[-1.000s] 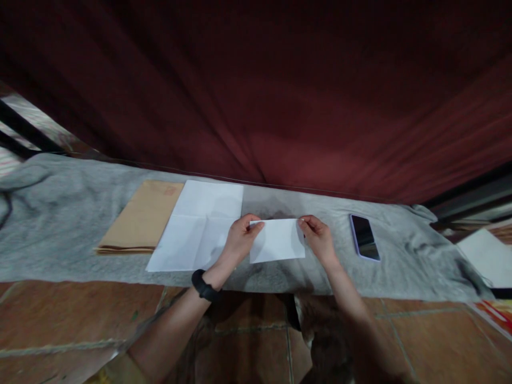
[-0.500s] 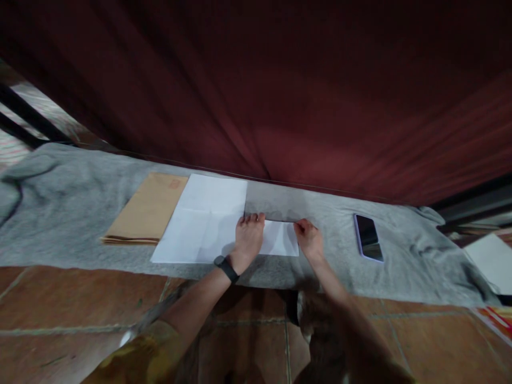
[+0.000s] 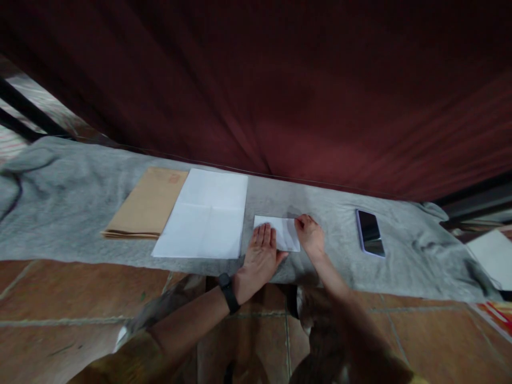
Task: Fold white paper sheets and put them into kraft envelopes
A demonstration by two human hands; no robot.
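Observation:
A small folded sheet of white paper point(image 3: 286, 229) lies on the grey cloth in front of me. My left hand point(image 3: 262, 256) rests on its left part with fingers stretched out flat, palm down, a dark watch on the wrist. At the paper's right edge, the fingers of my right hand point(image 3: 310, 233) are curled closed in a pinch on the upper right corner. Left of my hands lies a stack of larger white paper point(image 3: 206, 213), creased across the middle. Brown envelopes point(image 3: 148, 202) lie beside that stack, on its left.
The grey cloth point(image 3: 72, 213) covers a long narrow surface. A phone point(image 3: 370, 232) in a purple case lies to the right. Behind hangs a dark red curtain point(image 3: 256, 106). A white item point(image 3: 492, 258) sits at the far right, above the tiled floor point(image 3: 436, 330).
My left hand has shifted right and toward me, from the folded paper's left end to lying flat on it. My right hand has stayed at the paper's right edge.

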